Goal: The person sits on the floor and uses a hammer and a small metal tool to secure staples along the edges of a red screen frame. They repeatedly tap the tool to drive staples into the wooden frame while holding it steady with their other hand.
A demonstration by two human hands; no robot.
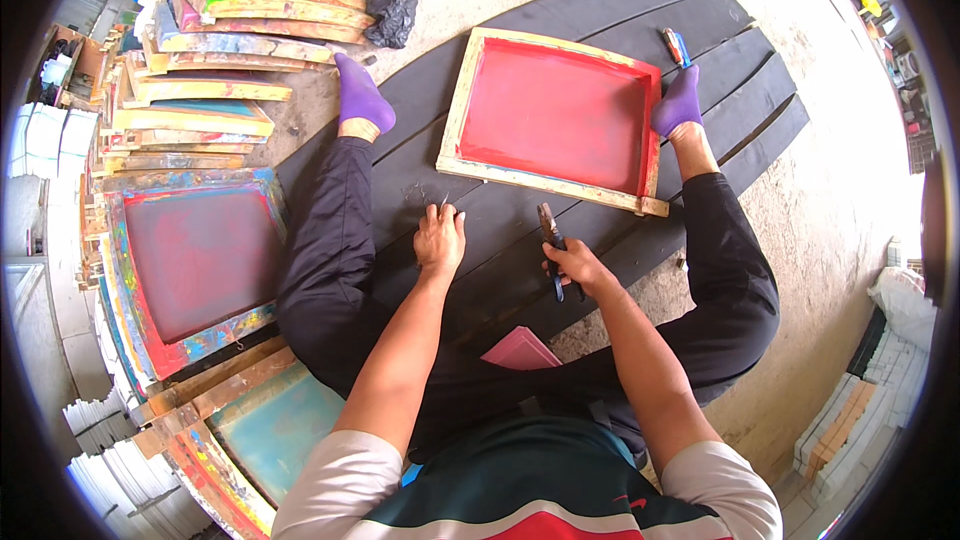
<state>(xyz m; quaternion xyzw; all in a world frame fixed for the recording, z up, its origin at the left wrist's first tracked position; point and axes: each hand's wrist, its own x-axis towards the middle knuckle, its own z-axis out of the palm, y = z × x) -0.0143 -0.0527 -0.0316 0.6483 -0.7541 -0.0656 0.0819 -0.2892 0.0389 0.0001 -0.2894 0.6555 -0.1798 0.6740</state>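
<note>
My right hand [580,265] is closed around the dark handles of a pair of pliers [550,227], whose jaws point away from me. My left hand [440,238] hovers at or just over the black boards [400,150], fingers bent together. A tiny pale bit shows at its fingertips, too small to name. Thin wire-like scraps [415,190] lie on the boards just beyond that hand. Between my feet rests a wooden-framed screen [560,115] with red mesh, its lower right corner showing a protruding strip of wood.
A tool with a blue and red handle [677,48] lies by my right foot. Stacks of paint-stained frames [200,265] stand along the left. A black plastic bag [390,12] sits at the far left. A pink flat piece [520,348] lies close to my lap.
</note>
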